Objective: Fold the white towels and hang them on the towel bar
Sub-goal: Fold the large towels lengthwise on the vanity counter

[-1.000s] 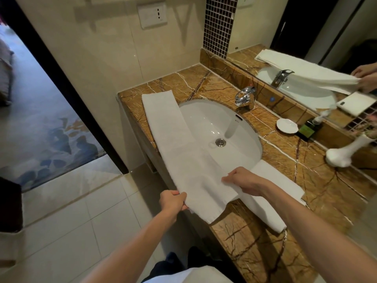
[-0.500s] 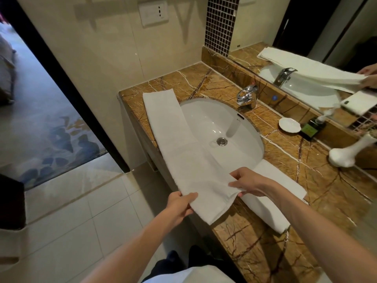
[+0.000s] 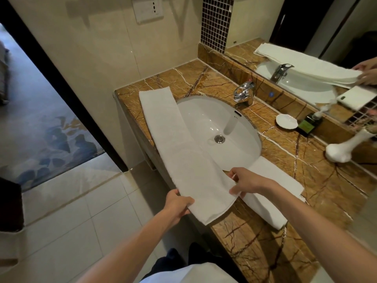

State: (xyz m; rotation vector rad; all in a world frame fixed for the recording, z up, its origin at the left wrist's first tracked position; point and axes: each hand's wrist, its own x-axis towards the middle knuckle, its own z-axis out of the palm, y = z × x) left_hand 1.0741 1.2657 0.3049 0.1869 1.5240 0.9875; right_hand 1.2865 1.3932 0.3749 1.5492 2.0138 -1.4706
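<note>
Left hand (image 3: 177, 204) now on towel (image 3: 183, 152) edge

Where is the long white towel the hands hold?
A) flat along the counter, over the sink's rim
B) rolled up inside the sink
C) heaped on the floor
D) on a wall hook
A: the long white towel lies flat along the marble counter, overlapping the near rim of the sink, its near end held by the left hand and right hand.
</note>
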